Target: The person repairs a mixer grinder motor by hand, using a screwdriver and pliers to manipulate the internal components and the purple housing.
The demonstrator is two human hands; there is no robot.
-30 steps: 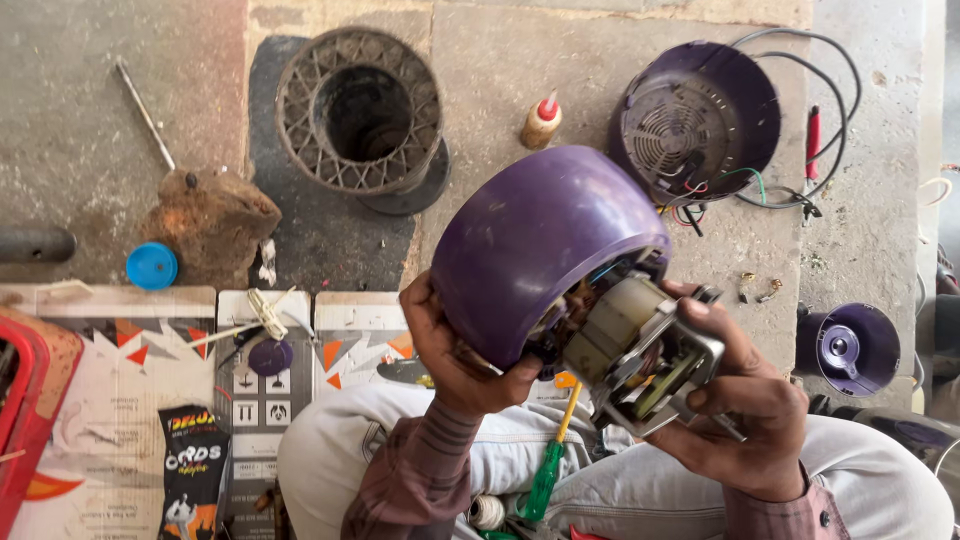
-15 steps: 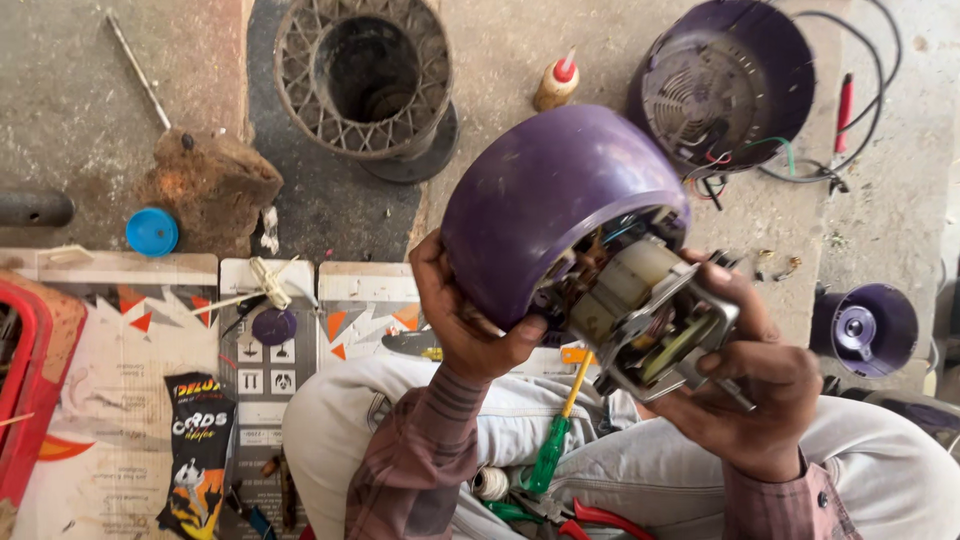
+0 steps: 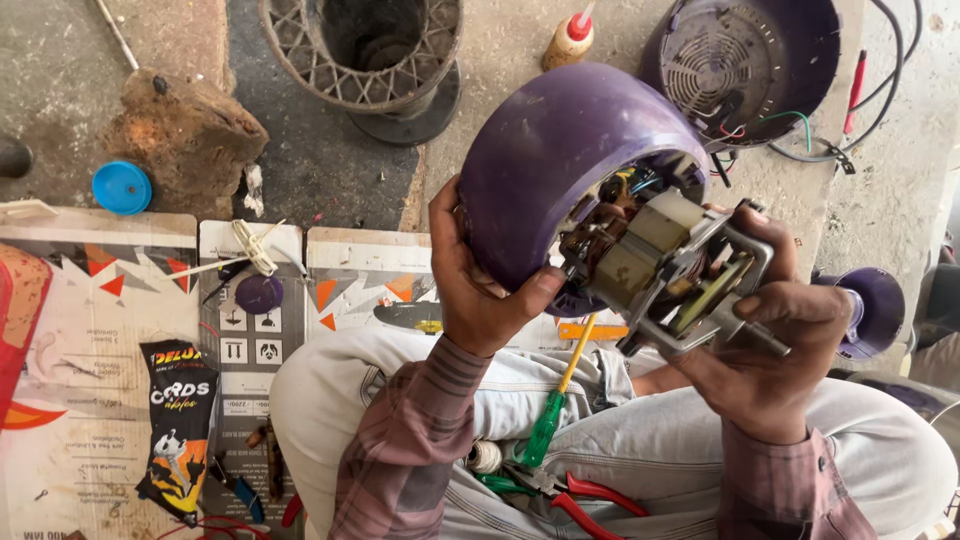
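My left hand (image 3: 480,285) grips the rim of a purple plastic housing (image 3: 570,160), held up over my lap. An electric motor (image 3: 670,265) with a metal frame and copper windings sticks halfway out of the housing's open side. My right hand (image 3: 770,330) holds the motor by its frame and shaft end. Thin coloured wires run from inside the housing to the motor.
On the floor lie a second purple housing part with a grille (image 3: 740,60), a black mesh cylinder (image 3: 360,50), a glue bottle (image 3: 570,35), a stone (image 3: 180,140), a blue cap (image 3: 122,188). A green-handled screwdriver (image 3: 550,410) and red pliers (image 3: 580,495) rest on my lap.
The housing and motor sit higher and closer in view, and the camera has tilted down. The motor has come slightly further out of the housing.
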